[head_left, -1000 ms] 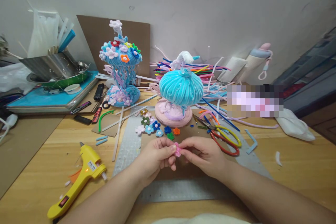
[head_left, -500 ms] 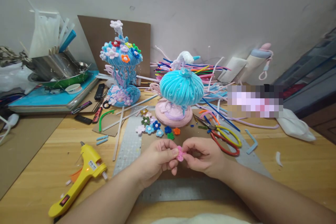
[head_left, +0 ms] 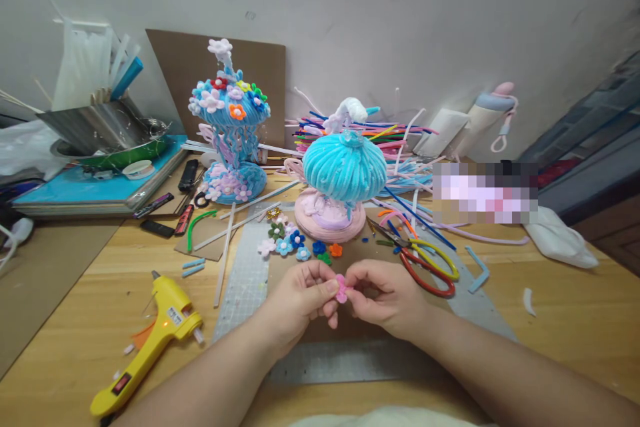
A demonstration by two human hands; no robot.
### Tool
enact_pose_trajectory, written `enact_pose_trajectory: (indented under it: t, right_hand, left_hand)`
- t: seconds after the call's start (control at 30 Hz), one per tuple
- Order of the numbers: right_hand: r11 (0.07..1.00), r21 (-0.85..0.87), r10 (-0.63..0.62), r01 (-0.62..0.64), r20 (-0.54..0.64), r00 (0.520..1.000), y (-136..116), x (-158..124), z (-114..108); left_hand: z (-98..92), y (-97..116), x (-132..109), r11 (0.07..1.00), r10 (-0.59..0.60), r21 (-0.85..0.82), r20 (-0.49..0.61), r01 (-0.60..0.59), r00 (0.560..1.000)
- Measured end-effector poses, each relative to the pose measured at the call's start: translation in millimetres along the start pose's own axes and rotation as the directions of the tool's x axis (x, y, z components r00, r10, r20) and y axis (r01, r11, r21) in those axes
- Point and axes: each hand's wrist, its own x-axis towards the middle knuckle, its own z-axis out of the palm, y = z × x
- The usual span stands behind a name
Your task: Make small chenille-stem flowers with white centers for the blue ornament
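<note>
Between my two hands is a small fuzzy pink pipe-cleaner flower (head_left: 341, 289), held above the brown cardboard on the cutting mat. My left hand (head_left: 311, 297) pinches its left side with thumb and fingers. On its right side my right hand (head_left: 383, 293) grips it between thumb and forefinger. Just beyond my hands lie several finished fuzzy flowers, among them a dark blue one (head_left: 297, 239), a green one (head_left: 325, 258) and an orange one (head_left: 336, 249). Behind them stands a turquoise pipe-cleaner dome (head_left: 345, 167) on a round pink base (head_left: 327, 223).
A yellow hot glue gun (head_left: 167, 317) lies at the left. Red-handled and yellow-handled cutting tools (head_left: 425, 270) rest right of the cardboard. A flower-covered blue jellyfish-like piece (head_left: 230, 110) stands at the back left, near a metal pot (head_left: 100, 127). Loose pipe cleaners (head_left: 415, 177) spread behind the dome.
Both hands keep hold of the pink flower with almost the same pinch. The whole view has shifted very slightly; nothing else has visibly moved.
</note>
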Motion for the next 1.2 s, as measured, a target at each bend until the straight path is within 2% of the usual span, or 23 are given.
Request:
enact_pose_trajectory:
  t: [0.23, 0.43, 0.57, 0.67, 0.77, 0.9, 1.03, 1.1, 1.2]
  right_hand:
    - [0.999, 0.031, 0.036, -0.034, -0.046, 0.998, 6, -2, 4]
    - [0.972, 0.163, 0.161, -0.169, 0.063, 0.985, 1, 4, 0]
    - [0.866, 0.366, 0.301, -0.340, 0.159, 0.940, 3, 7, 4]
    - [0.811, 0.447, 0.330, -0.376, 0.180, 0.926, 4, 7, 7]
    - [0.835, 0.420, 0.317, -0.355, 0.160, 0.935, 1, 7, 7]
    - [0.851, 0.349, 0.358, -0.391, 0.159, 0.920, -5, 7, 6]
    - [0.875, 0.258, 0.369, -0.410, 0.193, 0.909, -6, 6, 6]
    - [0.910, 0.193, 0.338, -0.368, 0.173, 0.925, -5, 5, 5]
    - [0.968, 0.056, 0.235, -0.243, 0.128, 0.964, -3, 4, 4]
  left_hand:
    - [1.0, 7, 1, 0.999, -0.032, -0.006, -0.110, 0.032, 0.993]
    - [-0.4, 5, 3, 0.971, 0.073, 0.235, -0.123, -0.042, 0.990]
    - [-1.1, 5, 4, 0.976, 0.090, 0.213, -0.159, -0.055, 0.983]
    - [-1.6, 5, 4, 0.981, 0.054, 0.193, -0.146, -0.025, 0.988]
    - [-2.1, 4, 3, 0.979, 0.039, 0.205, -0.146, -0.008, 0.988]
    - [-3.0, 2, 4, 0.964, 0.015, 0.264, -0.133, 0.021, 0.991]
    - [-4.3, -2, 5, 0.935, 0.078, 0.353, -0.086, -0.042, 0.993]
    - [-4.9, -3, 5, 0.932, 0.090, 0.359, -0.071, -0.058, 0.993]
    - [-5.6, -4, 5, 0.928, 0.054, 0.371, -0.087, -0.018, 0.995]
